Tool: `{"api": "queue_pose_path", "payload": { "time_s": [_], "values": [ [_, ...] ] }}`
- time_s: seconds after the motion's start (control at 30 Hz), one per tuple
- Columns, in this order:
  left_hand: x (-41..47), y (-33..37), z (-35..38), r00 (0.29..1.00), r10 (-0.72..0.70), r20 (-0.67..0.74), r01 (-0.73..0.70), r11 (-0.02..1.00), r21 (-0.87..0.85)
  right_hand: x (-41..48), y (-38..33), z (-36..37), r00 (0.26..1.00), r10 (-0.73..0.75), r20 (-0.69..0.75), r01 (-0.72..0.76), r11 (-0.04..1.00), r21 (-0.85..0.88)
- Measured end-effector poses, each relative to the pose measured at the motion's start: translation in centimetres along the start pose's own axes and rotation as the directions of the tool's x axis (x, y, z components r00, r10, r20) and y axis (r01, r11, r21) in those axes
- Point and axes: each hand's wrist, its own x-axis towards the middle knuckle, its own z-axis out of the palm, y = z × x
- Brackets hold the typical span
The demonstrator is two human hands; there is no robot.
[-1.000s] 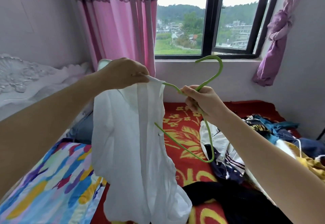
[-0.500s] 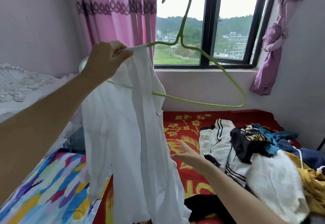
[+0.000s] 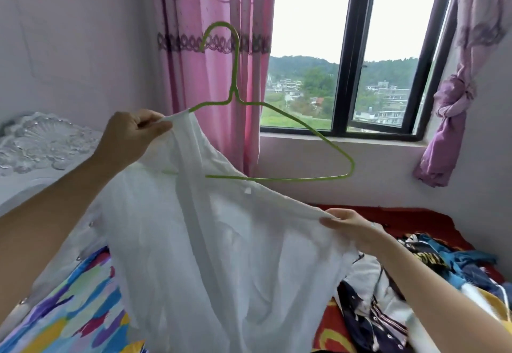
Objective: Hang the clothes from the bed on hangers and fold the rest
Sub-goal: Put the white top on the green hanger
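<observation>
a pink curtain (image 3: 216, 75) with a dark lace-like band hangs left of the black-framed window (image 3: 343, 75); one pane stands ajar. outside – green hills and pale buildings (image 3: 388, 95). a purple curtain (image 3: 448, 109), tied in a knot, droops at the right. an ornate white headboard (image 3: 41, 142) stands against the left wall, with a multicoloured quilt (image 3: 69, 311) below it.

- L hand (image 3: 130, 138): bare on my feed; knuckles and thumb show plainly, skin creases at the wrist.
- L forearm (image 3: 55, 214): bare from wrist to the near left frame edge; looks v. broad at the near end, prob. the wide lens.
- R hand (image 3: 354, 231): bare too; fingers slim, nails too small for me to judge.
- R forearm (image 3: 432, 283): bare from wrist to the near right corner, a bit blurred there.
</observation>
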Motion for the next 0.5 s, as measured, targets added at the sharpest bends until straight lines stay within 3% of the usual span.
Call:
{"api": "queue_pose_path", "payload": {
  "time_s": [0.13, 0.2, 0.33, 0.5],
  "values": [
    [-1.3, -1.1, 1.6, 0.996, -0.043, 0.074, 0.052, 0.990, -0.127, 0.1, -5.0, -3.8, 0.962, -0.085, -0.261, 0.055, 0.991, -0.121],
    [-1.8, -1.0, 2.6, 0.993, -0.013, 0.115, 0.028, 0.992, -0.125, -0.3, -7.1, -4.2, 0.934, -0.149, -0.325, 0.084, 0.975, -0.207],
    [-3.2, -0.6, 5.6, 0.984, 0.166, 0.068, -0.177, 0.962, 0.209, -1.3, -8.9, -4.1, 0.893, -0.187, -0.408, 0.113, 0.973, -0.199],
    [-5.4, 1.4, 9.1, 0.960, 0.273, -0.064, -0.221, 0.877, 0.426, -1.4, -9.5, -1.2, 0.843, -0.218, -0.491, 0.153, 0.974, -0.169]
  ]
}}
